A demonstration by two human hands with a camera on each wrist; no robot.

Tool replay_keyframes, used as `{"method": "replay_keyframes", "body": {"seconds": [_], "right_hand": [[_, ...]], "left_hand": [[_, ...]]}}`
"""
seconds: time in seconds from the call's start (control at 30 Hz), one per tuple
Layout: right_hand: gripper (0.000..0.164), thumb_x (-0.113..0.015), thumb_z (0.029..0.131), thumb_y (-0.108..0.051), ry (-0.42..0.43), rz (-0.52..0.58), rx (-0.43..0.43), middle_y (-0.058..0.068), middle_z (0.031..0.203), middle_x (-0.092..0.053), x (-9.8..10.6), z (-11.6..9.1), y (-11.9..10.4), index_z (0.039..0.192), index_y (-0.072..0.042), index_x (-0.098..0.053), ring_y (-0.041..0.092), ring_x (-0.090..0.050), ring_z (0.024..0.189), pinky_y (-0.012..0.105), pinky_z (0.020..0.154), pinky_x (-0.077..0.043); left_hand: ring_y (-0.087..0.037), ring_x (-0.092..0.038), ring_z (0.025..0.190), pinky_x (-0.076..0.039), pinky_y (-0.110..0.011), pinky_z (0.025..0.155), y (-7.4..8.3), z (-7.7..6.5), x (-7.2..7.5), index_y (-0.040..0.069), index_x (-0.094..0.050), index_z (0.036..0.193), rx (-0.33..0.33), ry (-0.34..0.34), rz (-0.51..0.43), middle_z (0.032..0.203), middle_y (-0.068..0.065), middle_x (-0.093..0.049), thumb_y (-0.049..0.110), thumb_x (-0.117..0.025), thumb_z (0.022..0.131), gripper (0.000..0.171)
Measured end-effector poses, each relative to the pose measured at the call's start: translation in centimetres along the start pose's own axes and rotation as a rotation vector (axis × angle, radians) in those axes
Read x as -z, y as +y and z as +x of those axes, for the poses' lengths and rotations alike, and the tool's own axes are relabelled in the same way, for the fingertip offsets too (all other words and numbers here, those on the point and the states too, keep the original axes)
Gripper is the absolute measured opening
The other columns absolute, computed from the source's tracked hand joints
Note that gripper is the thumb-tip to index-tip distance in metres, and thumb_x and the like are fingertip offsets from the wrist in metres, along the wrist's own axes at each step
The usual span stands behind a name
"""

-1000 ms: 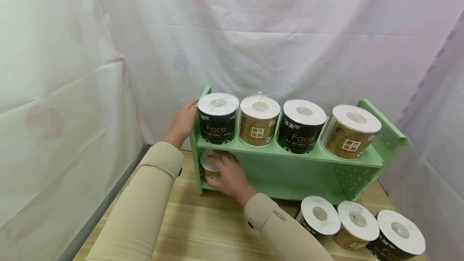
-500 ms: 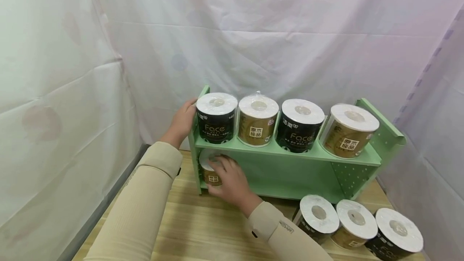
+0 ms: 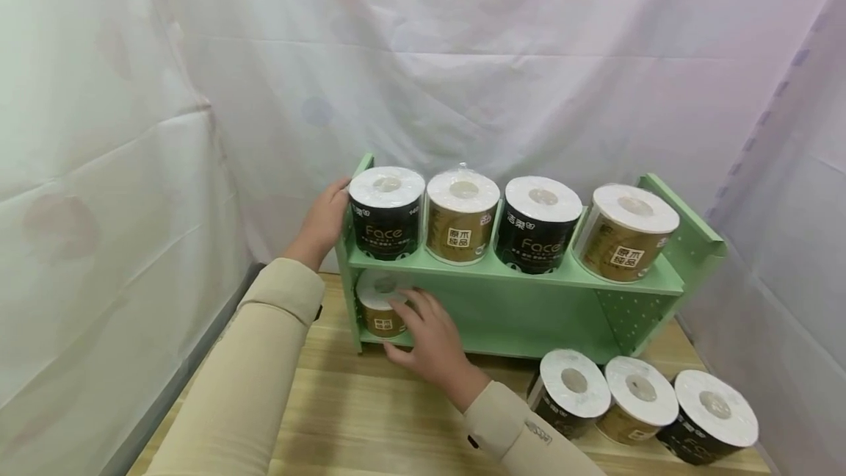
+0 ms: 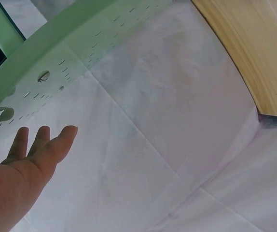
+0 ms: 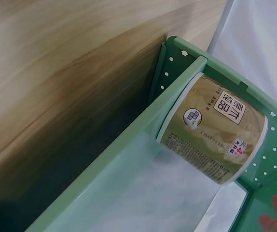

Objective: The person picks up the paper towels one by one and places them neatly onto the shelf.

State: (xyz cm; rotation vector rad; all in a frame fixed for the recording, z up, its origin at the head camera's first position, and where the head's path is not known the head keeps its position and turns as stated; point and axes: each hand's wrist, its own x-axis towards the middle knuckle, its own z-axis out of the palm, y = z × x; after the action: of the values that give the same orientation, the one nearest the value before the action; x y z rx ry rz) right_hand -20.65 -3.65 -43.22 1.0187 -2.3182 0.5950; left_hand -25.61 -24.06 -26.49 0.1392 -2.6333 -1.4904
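A two-tier green shelf stands on the wooden table. On its lower tier, at the left end, a gold-wrapped toilet roll stands upright; the right wrist view shows its printed gold label against the end panel. My right hand is just right of that roll, thumb and fingers spread, apart from it. My left hand is at the shelf's left end panel, its fingertips partly hidden in the head view. In the left wrist view the left hand's fingers reach out straight beside the panel.
Along the upper tier stand several rolls, black-wrapped and gold-wrapped by turns. Three more rolls stand on the table before the shelf's right end. Pale curtains hang behind and at both sides.
My right hand has let go of the gold roll on the lower tier and drawn back to the right, its fingers spreading. The left hand stays at the panel. The head view has shifted slightly.
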Motion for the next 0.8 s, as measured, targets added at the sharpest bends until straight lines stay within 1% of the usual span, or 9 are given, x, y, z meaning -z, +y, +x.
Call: {"method": "replay_keyframes", "body": {"seconds": [0.23,0.4,0.8], "right_hand": [[0.063,-0.081,0.072,-0.036,0.068,0.036,-0.036,0.013,0.132,-0.054,0.6,-1.7,0.4,0.126,-0.01,-0.062,0.034,-0.052,0.121,0.051,0.093,-0.05],[0.063,-0.08,0.073,-0.036,0.06,0.032,-0.073,0.011,0.134,-0.053,1.0,-2.8,0.6,0.128,-0.01,-0.06,0.032,-0.051,0.123,0.05,0.092,-0.051],[0.07,-0.082,0.069,-0.036,0.07,0.006,-0.159,0.012,0.136,-0.051,2.6,-4.5,1.2,0.13,-0.01,-0.059,0.034,-0.05,0.124,0.049,0.089,-0.052]], "left_hand": [[-0.032,-0.014,0.147,-0.017,-0.053,0.117,-0.2,-0.1,0.0,0.015,-0.02,0.155,-0.014,0.005,0.011,0.16,-0.01,-0.018,0.033,-0.016,0.103,0.056],[-0.033,-0.014,0.147,-0.016,-0.054,0.117,-0.2,-0.1,0.1,0.014,-0.02,0.155,-0.026,0.006,0.013,0.16,-0.011,-0.019,0.033,-0.017,0.102,0.056],[-0.033,-0.016,0.146,-0.017,-0.056,0.116,0.0,0.0,0.2,0.014,-0.021,0.155,-0.031,-0.003,-0.006,0.159,-0.011,-0.021,0.036,-0.017,0.102,0.058]]}}
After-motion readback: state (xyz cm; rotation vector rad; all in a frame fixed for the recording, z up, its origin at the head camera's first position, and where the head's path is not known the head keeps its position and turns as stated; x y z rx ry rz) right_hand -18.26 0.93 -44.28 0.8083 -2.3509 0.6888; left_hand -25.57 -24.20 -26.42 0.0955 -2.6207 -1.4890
